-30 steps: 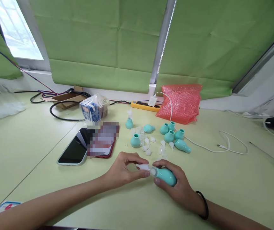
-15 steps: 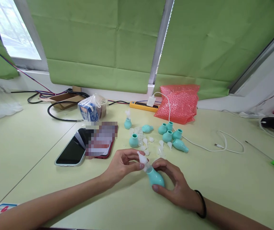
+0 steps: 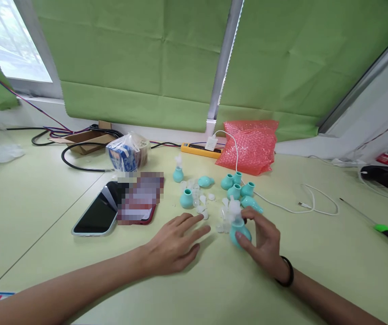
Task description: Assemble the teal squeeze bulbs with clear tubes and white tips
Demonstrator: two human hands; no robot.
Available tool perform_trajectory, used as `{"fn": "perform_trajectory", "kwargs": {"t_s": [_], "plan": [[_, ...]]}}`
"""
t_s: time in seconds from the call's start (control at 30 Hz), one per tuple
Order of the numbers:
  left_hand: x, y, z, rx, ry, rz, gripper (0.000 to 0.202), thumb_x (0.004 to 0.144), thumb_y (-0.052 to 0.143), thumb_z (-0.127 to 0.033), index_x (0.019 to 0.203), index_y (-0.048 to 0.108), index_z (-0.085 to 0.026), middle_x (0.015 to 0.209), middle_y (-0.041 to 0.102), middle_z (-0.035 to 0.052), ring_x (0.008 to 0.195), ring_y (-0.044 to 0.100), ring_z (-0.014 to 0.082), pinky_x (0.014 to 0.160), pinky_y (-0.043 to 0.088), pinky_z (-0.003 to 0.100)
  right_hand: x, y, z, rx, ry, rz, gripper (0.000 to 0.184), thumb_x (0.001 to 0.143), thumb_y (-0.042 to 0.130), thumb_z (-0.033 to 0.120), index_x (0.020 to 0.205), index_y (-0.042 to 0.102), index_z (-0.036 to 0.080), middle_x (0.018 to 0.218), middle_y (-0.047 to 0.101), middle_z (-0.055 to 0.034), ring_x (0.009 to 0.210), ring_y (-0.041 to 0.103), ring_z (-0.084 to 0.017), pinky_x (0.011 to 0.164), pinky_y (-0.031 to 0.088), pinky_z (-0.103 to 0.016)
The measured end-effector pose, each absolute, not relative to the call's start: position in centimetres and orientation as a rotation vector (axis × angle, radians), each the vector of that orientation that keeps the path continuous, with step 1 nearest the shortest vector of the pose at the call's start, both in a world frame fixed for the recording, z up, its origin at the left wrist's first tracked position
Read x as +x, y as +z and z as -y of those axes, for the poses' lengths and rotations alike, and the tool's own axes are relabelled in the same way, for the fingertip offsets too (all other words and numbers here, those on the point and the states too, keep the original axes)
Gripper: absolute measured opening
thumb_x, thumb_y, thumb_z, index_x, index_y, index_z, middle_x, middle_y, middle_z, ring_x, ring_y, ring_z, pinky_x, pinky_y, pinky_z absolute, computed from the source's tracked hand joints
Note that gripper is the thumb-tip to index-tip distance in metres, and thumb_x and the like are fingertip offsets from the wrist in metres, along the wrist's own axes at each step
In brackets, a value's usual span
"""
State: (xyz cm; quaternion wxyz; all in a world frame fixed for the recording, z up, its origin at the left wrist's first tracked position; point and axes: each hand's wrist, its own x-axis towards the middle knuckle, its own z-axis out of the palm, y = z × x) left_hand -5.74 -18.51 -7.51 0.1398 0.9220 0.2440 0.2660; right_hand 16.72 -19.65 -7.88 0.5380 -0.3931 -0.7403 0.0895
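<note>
My right hand point(image 3: 263, 241) grips a turquoise rubber bulb point(image 3: 239, 234) with a whitish translucent tip on top, which looks like a nasal aspirator; it is nearly upright. My left hand point(image 3: 176, 241) hovers over the table with its fingers spread and nothing in them. Beyond its fingertips lie small white and clear plastic pieces point(image 3: 202, 211). Another turquoise bulb point(image 3: 187, 198) with an open neck stands behind them. Farther back is a bulb with a clear tip point(image 3: 178, 174). Several more turquoise bulbs point(image 3: 234, 192) cluster behind my right hand, some upright, some on their sides.
Two phones point(image 3: 97, 210) lie at the left. At the back are a plastic-wrapped bundle point(image 3: 128, 152), a yellow power strip point(image 3: 200, 150) and a red bubble-wrap bag point(image 3: 250, 146). A white cable point(image 3: 283, 205) and a green-handled screwdriver point(image 3: 383, 229) lie at the right.
My left hand has let go of the white tip and drawn back, its fingers opening. My right hand has moved the aspirator right and away from me, turning it more upright.
</note>
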Motion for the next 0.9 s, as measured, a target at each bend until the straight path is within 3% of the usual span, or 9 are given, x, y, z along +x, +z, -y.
{"fn": "perform_trajectory", "kwargs": {"t_s": [0.1, 0.23, 0.33, 0.43, 0.6, 0.67, 0.77, 0.9], "plan": [[-5.5, -7.8, 18.5, 2.831, 0.550, -0.734, 0.045, 0.077, 0.045, -0.019, 0.121, 0.040, -0.022, 0.134, 0.027, 0.0123, 0.114, 0.034, 0.0325, 0.089, 0.034, 0.048, 18.0, -7.6, 18.6, -1.020, 0.151, 1.677, 0.015, 0.067, 0.054, 0.021, 0.081, 0.048, 0.020, 0.071, 0.046, -0.0015, 0.065, 0.044, -0.016, 0.058, 0.038, -0.028], [-5.4, -7.6, 18.7, 2.847, 0.505, -0.730, 0.044, 0.078, 0.044, -0.020, 0.122, 0.038, -0.022, 0.136, 0.023, 0.0122, 0.117, 0.030, 0.0325, 0.091, 0.032, 0.048, 18.6, -7.3, 17.8, -1.119, 0.124, 1.664, 0.012, 0.066, 0.052, 0.022, 0.076, 0.046, 0.020, 0.068, 0.042, 0.0002, 0.062, 0.039, -0.014, 0.055, 0.035, -0.027], [-5.6, -7.2, 18.8, 2.762, 0.655, -0.715, 0.039, 0.080, 0.042, -0.021, 0.120, 0.040, -0.018, 0.128, 0.036, 0.0139, 0.110, 0.039, 0.0270, 0.090, 0.035, 0.042, 18.3, -7.4, 17.8, -1.069, 0.168, 1.680, 0.013, 0.066, 0.053, 0.020, 0.077, 0.045, 0.020, 0.069, 0.041, 0.0003, 0.061, 0.038, -0.013, 0.054, 0.035, -0.026], [-5.5, -6.6, 18.9, 2.561, 0.863, -0.771, 0.036, 0.082, 0.042, -0.024, 0.118, 0.040, -0.016, 0.108, 0.052, 0.0112, 0.095, 0.048, 0.0190, 0.083, 0.041, 0.031, 17.4, -7.4, 18.4, -0.958, 0.247, 1.793, 0.018, 0.066, 0.056, 0.017, 0.080, 0.046, 0.020, 0.070, 0.045, -0.0005, 0.063, 0.042, -0.014, 0.056, 0.038, -0.027], [-4.8, -6.1, 19.4, 2.354, 0.793, -0.948, 0.048, 0.074, 0.055, -0.036, 0.117, 0.042, -0.019, 0.081, 0.056, 0.0027, 0.064, 0.048, 0.0125, 0.059, 0.044, 0.024, 15.6, -7.0, 20.3, -0.799, 0.364, 2.038, 0.026, 0.065, 0.057, 0.011, 0.089, 0.049, 0.019, 0.079, 0.052, -0.0037, 0.071, 0.050, -0.016, 0.063, 0.043, -0.030], [-4.3, -6.0, 19.7, 2.350, 0.773, -0.908, 0.043, 0.072, 0.057, -0.036, 0.111, 0.048, -0.019, 0.077, 0.054, 0.0016, 0.062, 0.047, 0.0117, 0.057, 0.042, 0.023, 15.1, -7.0, 20.8, -0.723, 0.381, 2.094, 0.029, 0.065, 0.058, 0.012, 0.092, 0.050, 0.019, 0.081, 0.053, -0.0049, 0.073, 0.051, -0.017, 0.063, 0.044, -0.031], [-3.6, -5.7, 20.4, 2.339, 0.848, -0.822, 0.019, 0.075, 0.054, -0.028, 0.088, 0.058, -0.016, 0.073, 0.052, 0.0020, 0.062, 0.046, 0.0113, 0.053, 0.040, 0.021, 14.7, -7.1, 21.0, -0.661, 0.397, 2.119, 0.029, 0.066, 0.059, 0.014, 0.094, 0.051, 0.019, 0.079, 0.054, -0.0050, 0.071, 0.051, -0.017, 0.062, 0.044, -0.031], [-3.8, -4.2, 20.1, 2.229, 1.054, -0.881, 0.008, 0.074, 0.051, -0.020, 0.069, 0.053, -0.015, 0.066, 0.051, 0.0006, 0.059, 0.047, 0.0107, 0.050, 0.041, 0.019, 15.0, -7.2, 21.0, -0.693, 0.448, 2.087, 0.036, 0.068, 0.056, 0.018, 0.104, 0.048, 0.018, 0.088, 0.053, -0.0078, 0.081, 0.051, -0.020, 0.069, 0.044, -0.036]]}}
